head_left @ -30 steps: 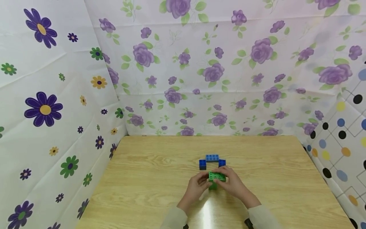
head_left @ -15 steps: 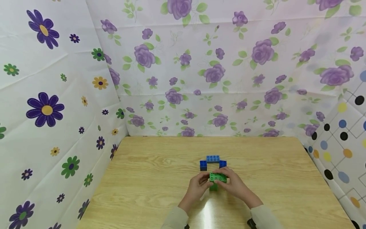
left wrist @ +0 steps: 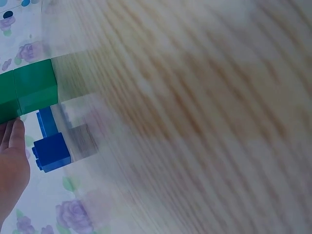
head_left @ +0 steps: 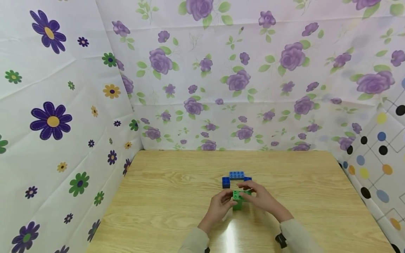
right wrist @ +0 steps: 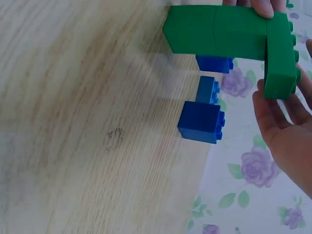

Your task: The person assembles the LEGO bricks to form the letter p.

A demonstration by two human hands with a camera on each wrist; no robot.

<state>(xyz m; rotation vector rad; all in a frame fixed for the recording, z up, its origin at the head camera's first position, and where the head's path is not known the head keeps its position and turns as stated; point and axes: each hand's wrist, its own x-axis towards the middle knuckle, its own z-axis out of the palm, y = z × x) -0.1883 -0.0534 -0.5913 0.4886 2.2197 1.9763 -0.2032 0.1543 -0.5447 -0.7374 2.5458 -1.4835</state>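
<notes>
Two green toy building blocks (right wrist: 214, 31) stand stacked on the table, and a longer green studded brick (right wrist: 280, 58) lies across their top, jutting out to the right. My left hand (head_left: 219, 205) pinches this green build from its left side, its fingertips near the joint in the right wrist view. My right hand (head_left: 265, 201) is at the overhanging end, thumb over the studs and fingers spread loosely behind it. Just beyond stand a light blue studded brick (head_left: 236, 175) and two dark blue blocks, a left one (head_left: 226, 182) and a right one (head_left: 248, 179) partly hidden by my right hand.
The wooden table (head_left: 171, 196) reaches back to a cloth with purple roses (head_left: 193, 105). A flowered cloth (head_left: 79, 151) hangs along the left side and a dotted cloth (head_left: 373, 168) along the right.
My right hand has loosened from the long green brick, its fingers lifting away from the far side. The left hand and the blue bricks stay where they were.
</notes>
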